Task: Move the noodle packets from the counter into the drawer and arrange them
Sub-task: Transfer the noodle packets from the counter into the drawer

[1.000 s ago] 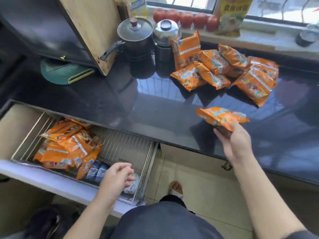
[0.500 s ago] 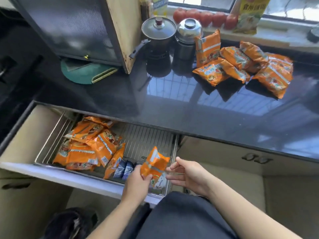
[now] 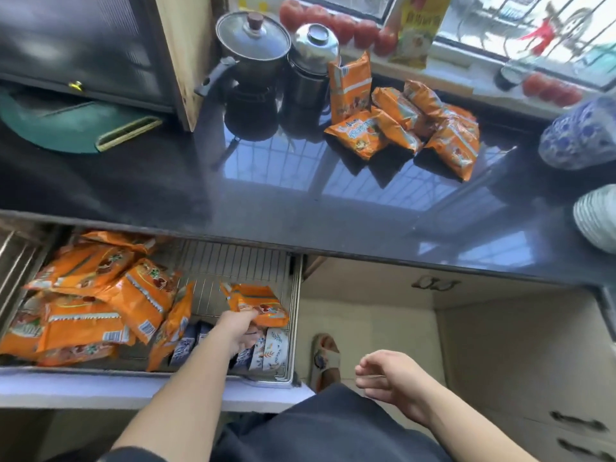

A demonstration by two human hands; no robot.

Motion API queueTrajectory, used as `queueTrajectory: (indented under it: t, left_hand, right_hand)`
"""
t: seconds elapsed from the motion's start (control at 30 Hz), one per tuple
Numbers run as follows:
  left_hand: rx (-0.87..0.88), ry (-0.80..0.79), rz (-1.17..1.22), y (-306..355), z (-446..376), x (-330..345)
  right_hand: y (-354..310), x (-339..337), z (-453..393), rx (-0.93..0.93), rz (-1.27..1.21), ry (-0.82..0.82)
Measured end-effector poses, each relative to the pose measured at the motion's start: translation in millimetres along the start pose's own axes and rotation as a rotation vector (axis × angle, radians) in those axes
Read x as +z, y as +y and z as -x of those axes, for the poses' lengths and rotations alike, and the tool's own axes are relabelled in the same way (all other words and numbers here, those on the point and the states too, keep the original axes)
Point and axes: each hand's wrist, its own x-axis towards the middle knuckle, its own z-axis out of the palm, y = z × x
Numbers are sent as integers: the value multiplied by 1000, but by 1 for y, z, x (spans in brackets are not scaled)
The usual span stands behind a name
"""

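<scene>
My left hand [image 3: 237,331] reaches into the open drawer [image 3: 293,315] and grips an orange noodle packet [image 3: 256,303] over the wire rack at the drawer's right side. Several orange packets [image 3: 100,301] lie piled in the drawer's left half. More orange packets [image 3: 403,121] sit in a heap on the black counter [image 3: 266,195] at the back, one leaning upright against a steel pot. My right hand [image 3: 390,378] hovers empty over the floor, right of the drawer, fingers loosely apart.
A black lidded pot [image 3: 251,41] and a steel pot [image 3: 315,41] stand behind the heap. Blue-patterned bowls [image 3: 580,135] and stacked plates [image 3: 600,215] sit at the counter's right end. Small blue and white packs [image 3: 266,348] line the drawer's front. A slippered foot [image 3: 325,358] is on the floor.
The packet passed from my right hand to my left, which has carried it deeper into the drawer. My right hand has let go and drawn back to the right.
</scene>
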Motion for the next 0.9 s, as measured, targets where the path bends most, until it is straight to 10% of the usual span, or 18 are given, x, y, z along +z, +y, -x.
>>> queueTrajectory:
  t: [0.9]
  left_hand:
    - [326,80,384,103,203,194]
  right_hand:
    - [-327,-317,-210,-271,-539,140]
